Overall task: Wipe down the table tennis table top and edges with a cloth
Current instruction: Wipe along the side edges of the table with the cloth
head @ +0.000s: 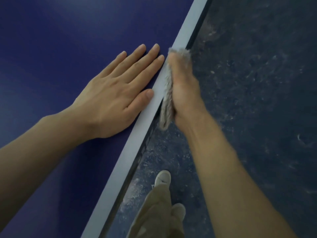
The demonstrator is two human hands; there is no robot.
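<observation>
The dark blue table tennis table top [56, 40] fills the left half of the view, bordered by a pale white edge line [137, 134] that runs diagonally from bottom centre to top right. My left hand [118, 93] lies flat on the blue surface, fingers straight, thumb touching the white line. My right hand [183, 90] is off the table's side and holds a fuzzy grey-beige cloth [167, 100] against the table's edge. The cloth sticks out above and below the hand. The fingers of my right hand are hidden behind it.
Beyond the table's edge lies a dark, dusty, scuffed floor [257, 83]. Below the edge I see my own legs in beige trousers [154, 212] and a light shoe [163, 177] standing close to the table's side.
</observation>
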